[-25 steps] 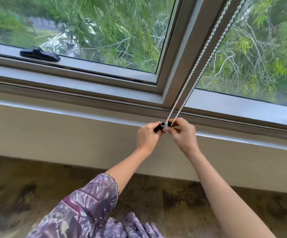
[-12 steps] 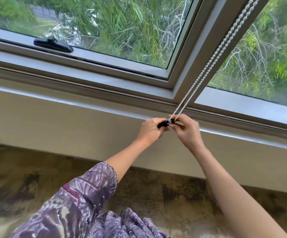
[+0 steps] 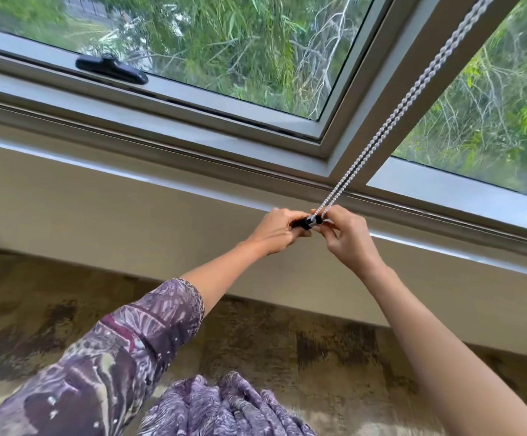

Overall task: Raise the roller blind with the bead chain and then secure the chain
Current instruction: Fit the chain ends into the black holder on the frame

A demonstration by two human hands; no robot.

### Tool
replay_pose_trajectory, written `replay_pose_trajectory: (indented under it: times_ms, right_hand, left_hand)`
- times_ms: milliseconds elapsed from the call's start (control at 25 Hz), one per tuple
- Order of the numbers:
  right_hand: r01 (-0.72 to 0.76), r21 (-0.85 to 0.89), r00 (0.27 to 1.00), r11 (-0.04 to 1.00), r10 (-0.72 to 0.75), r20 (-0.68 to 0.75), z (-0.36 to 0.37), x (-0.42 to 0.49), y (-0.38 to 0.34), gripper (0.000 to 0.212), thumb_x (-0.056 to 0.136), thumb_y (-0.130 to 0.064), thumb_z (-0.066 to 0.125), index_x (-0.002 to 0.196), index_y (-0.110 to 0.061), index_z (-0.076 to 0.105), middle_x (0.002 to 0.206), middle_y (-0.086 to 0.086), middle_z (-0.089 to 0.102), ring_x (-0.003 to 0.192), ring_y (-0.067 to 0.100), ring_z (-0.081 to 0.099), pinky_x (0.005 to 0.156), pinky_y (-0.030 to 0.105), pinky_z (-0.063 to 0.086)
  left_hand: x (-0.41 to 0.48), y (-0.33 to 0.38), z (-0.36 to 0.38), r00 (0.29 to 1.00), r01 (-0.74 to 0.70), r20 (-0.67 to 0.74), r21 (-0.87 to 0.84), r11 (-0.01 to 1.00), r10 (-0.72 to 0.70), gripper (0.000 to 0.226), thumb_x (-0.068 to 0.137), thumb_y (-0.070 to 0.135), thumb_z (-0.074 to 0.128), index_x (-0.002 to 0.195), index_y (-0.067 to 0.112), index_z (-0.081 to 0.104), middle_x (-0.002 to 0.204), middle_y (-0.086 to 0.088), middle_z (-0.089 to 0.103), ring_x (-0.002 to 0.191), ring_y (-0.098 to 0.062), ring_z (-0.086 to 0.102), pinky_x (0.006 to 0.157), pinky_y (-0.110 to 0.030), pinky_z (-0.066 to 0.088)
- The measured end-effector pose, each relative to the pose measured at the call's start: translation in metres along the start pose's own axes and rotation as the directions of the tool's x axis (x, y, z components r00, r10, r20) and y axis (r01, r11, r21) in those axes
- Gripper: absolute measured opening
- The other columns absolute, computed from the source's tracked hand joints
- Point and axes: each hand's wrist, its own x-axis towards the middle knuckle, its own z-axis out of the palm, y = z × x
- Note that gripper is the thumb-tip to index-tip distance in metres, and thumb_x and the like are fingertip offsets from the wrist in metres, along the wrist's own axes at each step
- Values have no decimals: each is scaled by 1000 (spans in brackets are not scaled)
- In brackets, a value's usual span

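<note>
Two strands of the bead chain (image 3: 413, 92) run taut down across the grey window frame (image 3: 366, 99), from the upper right to the wall ledge (image 3: 161, 171), where both hands meet. The blind is out of view, so how far it is raised cannot be told; the step in hand looks like securing the chain.

The biggest risk, as I judge it, is that the chain slips free and its tension snaps the loop back up along the frame, perhaps letting the blind run down. Too light a pinch or a sideways tug would cause that. A lesser risk is that the beads seat badly and the chain works loose.

The left hand (image 3: 274, 231) has its fingers curled round a small black clip (image 3: 307, 222). The right hand (image 3: 347, 237) pinches the chain's bottom loop right at that clip. Whether the clip is fixed to the wall cannot be seen.

No box, bin or tray shows. Only the clip holds anything: the chain's lower end.
</note>
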Motion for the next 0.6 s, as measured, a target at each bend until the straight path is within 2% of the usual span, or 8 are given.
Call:
replay_pose_trajectory:
  times_ms: [40,120,280,360,440,520,600]
  right_hand:
    - [3,-48,1000,999,-3,3,1,1,0,11,84,-10,65,94,-7,64,88,5,65,80,23,62,73,38,54]
    - [4,-137,1000,991,-4,0,4,2,-1,11,84,-14,65,83,-5,58,80,6,60,72,27,58,65,39,48]
    - [-14,-196,999,981,7,-35,12,6,-6,8,84,-12,62,83,-6,59,81,9,60,73,31,58,64,37,46]
    - [-56,-181,997,982,46,-56,14,9,-6,8,84,-14,62,85,-6,61,82,9,61,73,31,59,65,37,48]
    - [-118,-106,991,987,111,-75,16,10,-3,10,83,-16,64,86,-6,62,84,8,62,74,27,60,69,36,50]
    - [-202,53,974,978,206,-92,17,7,0,12,81,-14,69,89,-7,64,86,6,64,77,21,61,72,23,49]
    - [-252,227,957,941,278,-88,18,0,0,20,79,-10,70,99,-10,65,94,4,65,86,17,64,80,21,50]
  left_hand:
    - [-2,-1,2,1000,-13,-26,-5,1000,13,29,75,31,64,103,33,69,88,2,76,84,-21,70,82,-44,54]
    - [-6,-1,6,993,-34,-111,-5,999,33,27,75,31,62,100,31,70,83,-2,76,79,-22,70,76,-41,55]
    - [-13,9,20,948,22,-319,65,998,0,25,80,23,65,104,24,73,86,-7,77,81,-26,69,73,-30,53]
    - [-14,13,26,930,69,-365,60,996,-42,25,82,21,62,104,24,73,84,-7,76,79,-25,69,71,-27,51]
    - [-12,13,27,934,79,-351,16,997,-68,24,84,20,63,105,24,73,86,-7,76,81,-23,69,72,-25,50]
    - [-9,11,26,956,64,-284,-51,997,-76,26,83,19,64,107,23,72,92,-7,77,86,-23,69,76,-30,53]
    - [-8,12,26,973,55,-220,-93,994,-74,26,82,23,62,106,23,71,90,-9,76,80,-26,68,71,-35,53]
